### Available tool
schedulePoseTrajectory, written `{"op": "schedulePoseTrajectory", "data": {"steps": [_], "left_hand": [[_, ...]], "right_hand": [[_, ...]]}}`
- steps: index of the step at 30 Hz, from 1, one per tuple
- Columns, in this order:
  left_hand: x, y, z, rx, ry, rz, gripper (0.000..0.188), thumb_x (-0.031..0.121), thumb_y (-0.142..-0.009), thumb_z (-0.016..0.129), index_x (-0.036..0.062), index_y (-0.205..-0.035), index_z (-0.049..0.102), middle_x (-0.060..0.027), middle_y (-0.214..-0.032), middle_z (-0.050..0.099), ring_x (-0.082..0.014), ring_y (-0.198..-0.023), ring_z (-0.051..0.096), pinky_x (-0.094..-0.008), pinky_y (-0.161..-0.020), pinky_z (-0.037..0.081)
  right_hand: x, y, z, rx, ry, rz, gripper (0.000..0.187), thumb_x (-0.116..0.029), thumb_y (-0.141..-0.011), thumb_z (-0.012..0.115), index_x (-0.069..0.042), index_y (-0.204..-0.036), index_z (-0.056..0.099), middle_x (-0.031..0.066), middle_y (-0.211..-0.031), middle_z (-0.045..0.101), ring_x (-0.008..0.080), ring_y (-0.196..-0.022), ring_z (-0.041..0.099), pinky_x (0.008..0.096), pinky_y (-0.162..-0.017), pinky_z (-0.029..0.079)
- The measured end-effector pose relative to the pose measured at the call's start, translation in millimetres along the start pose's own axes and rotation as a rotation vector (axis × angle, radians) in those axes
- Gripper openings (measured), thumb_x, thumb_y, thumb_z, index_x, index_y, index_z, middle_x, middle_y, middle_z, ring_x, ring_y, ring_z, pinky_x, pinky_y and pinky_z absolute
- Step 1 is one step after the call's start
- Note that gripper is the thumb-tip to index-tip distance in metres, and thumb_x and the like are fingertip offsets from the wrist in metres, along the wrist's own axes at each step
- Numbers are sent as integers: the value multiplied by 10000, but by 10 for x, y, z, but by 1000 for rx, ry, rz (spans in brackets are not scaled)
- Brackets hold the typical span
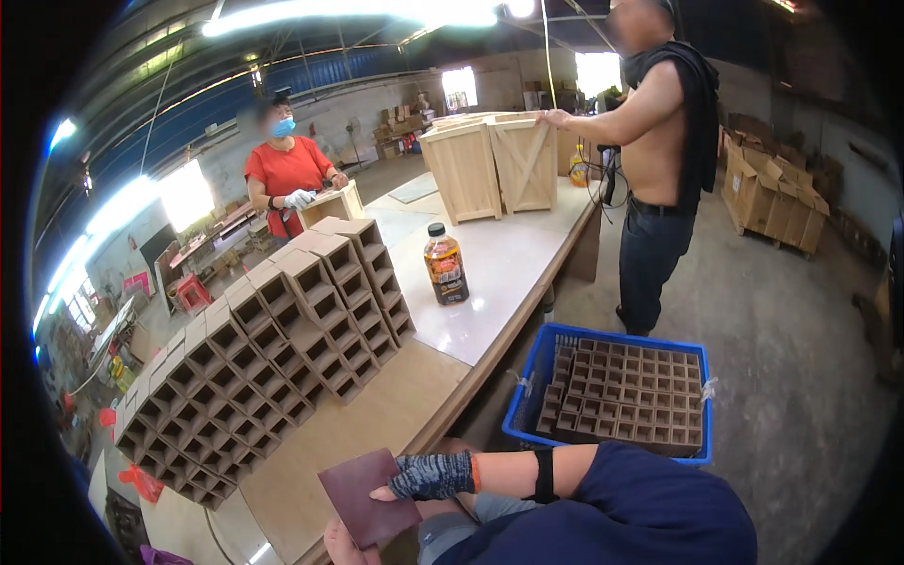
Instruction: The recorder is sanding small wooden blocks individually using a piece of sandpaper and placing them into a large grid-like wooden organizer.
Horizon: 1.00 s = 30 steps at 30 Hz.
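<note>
A flat, reddish-brown square sheet, much like sandpaper, is held between my two hands at the table's near edge. My right hand, in a dark grey knitted glove with bare fingertips, grips its right side, thumb on top. From below, my bare left hand closes on the lower edge; part of that hand is cut off by the frame. On the table beyond, several small brown square open boxes are stacked in rows with their openings facing me.
A bottle with dark contents stands on the table. Beyond it are wooden bins. A blue crate of small boxes sits to the right. One person in red and another person stand around the table. Cartons lie farther right.
</note>
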<state>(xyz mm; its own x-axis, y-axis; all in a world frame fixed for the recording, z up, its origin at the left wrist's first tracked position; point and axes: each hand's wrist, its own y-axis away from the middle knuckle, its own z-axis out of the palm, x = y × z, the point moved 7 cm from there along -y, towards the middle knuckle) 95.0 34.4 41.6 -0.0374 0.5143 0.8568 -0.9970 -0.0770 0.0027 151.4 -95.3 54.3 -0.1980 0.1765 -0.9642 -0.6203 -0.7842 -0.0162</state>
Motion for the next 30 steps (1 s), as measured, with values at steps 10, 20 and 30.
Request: {"op": "schedulePoseTrajectory", "data": {"steps": [10, 20, 30], "left_hand": [[6, -135, -161, 149, -60, -61, 351, 162, -841, 497, -69, -1104, 463, -143, -1085, 519, -238, -977, 522, -344, -825, 438], [-180, -588, -673, 235, 78, 28, 250, 149, -823, 519, -34, -993, 506, -144, -978, 554, -243, -879, 560, -376, -755, 478], [-568, -1046, -1085, 205, 183, -62, 237, 128, -795, 562, 20, -997, 502, -111, -991, 541, -224, -894, 536, -357, -728, 455]], "right_hand": [[118, -137, -126, -46, -221, 54, 458, -238, -800, 593, -2, -1159, 437, 71, -1105, 521, 136, -1030, 453, 266, -902, 350], [264, -266, -711, 250, -626, 17, 377, -206, -774, 614, -31, -1083, 489, 77, -1002, 571, 171, -907, 557, 296, -782, 457], [851, -893, -1224, 467, -558, 81, 373, -190, -750, 636, -41, -1064, 499, 80, -1000, 576, 189, -893, 568, 314, -770, 475]]}}
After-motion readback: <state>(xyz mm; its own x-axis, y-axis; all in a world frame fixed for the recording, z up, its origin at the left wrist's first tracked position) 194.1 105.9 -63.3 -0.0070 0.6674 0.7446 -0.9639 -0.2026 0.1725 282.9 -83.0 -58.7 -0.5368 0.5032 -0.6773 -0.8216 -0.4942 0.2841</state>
